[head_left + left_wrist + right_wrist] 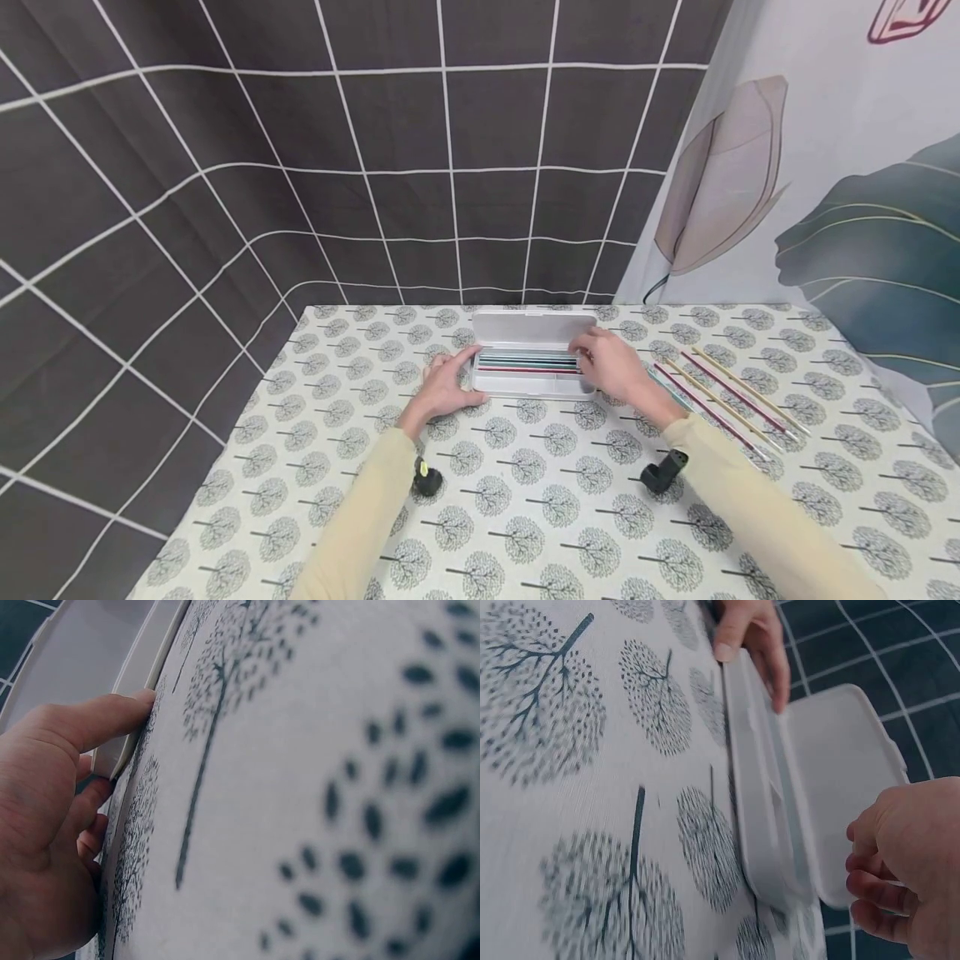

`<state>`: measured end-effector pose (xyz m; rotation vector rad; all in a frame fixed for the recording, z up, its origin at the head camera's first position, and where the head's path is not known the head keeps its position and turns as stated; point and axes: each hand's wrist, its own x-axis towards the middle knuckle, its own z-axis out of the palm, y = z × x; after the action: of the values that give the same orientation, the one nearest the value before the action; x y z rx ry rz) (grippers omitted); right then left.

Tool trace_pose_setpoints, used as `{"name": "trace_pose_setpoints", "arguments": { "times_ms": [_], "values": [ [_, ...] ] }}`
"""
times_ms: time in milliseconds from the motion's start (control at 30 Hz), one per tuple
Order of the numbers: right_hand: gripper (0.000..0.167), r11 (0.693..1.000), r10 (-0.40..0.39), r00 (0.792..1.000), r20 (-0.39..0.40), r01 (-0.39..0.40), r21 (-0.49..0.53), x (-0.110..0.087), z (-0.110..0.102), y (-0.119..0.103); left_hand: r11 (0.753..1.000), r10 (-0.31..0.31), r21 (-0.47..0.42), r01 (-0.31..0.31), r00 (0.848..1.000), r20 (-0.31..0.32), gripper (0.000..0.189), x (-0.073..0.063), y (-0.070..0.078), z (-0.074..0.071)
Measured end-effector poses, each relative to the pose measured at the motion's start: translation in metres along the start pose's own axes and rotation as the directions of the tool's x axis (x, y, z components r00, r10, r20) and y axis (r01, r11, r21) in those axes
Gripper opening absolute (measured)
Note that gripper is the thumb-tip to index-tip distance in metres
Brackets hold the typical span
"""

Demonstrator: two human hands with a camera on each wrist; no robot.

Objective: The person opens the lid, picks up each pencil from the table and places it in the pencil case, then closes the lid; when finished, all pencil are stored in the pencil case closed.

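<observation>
A white pencil case [517,385] lies on the cloth with its lid [534,328] raised at the back. Several pencils [525,364], dark, green and red, lie lengthwise inside it. My left hand [444,385] holds the case's left end, thumb on the front edge and fingers round the side. Over the right end is my right hand [611,364], near the pencils' ends. Its fingers [870,889] are loosely curled beside the lid in the right wrist view, and nothing shows between them.
Several long pencils [716,400], red, gold and teal, lie slantwise on the tree-patterned tablecloth [525,500] to the right of the case. A dark gridded curtain [487,125] hangs behind the table, and a pale leaf-printed one [750,167] hangs at the right.
</observation>
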<state>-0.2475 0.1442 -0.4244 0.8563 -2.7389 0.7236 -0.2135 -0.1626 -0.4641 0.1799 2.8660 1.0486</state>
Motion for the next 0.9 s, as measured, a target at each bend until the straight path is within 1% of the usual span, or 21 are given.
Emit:
{"name": "trace_pose_setpoints", "arguments": {
  "times_ms": [133,267,367,500,700,900],
  "values": [
    [0.023,0.998,0.048,0.997,-0.055,-0.046,0.049,-0.021,-0.015,0.012,1.000,-0.006,0.016,0.006,1.000,0.003,0.096,0.003,-0.002,0.002],
    [0.022,0.990,0.103,0.991,-0.085,-0.094,0.100,-0.045,-0.029,0.019,1.000,-0.021,0.021,0.021,1.000,0.004,0.097,0.004,-0.005,0.003],
    [0.022,0.984,0.139,0.985,-0.105,-0.126,0.123,-0.065,-0.036,0.023,1.000,-0.024,0.011,0.023,1.000,0.013,0.096,0.004,-0.003,0.003],
    [0.024,0.980,0.180,0.973,-0.142,-0.164,0.116,-0.089,-0.044,0.027,1.000,-0.027,0.010,0.027,0.999,0.020,0.096,0.002,0.000,0.001],
    [0.028,0.973,0.223,0.957,-0.186,-0.205,0.109,-0.120,-0.054,0.035,0.999,-0.035,0.007,0.035,0.999,0.025,0.096,0.001,0.002,-0.001],
    [0.028,0.963,0.270,0.937,-0.219,-0.264,0.060,-0.147,-0.060,0.043,1.000,-0.027,0.003,0.027,0.999,0.035,0.096,0.000,0.004,-0.002]
  ]
}}
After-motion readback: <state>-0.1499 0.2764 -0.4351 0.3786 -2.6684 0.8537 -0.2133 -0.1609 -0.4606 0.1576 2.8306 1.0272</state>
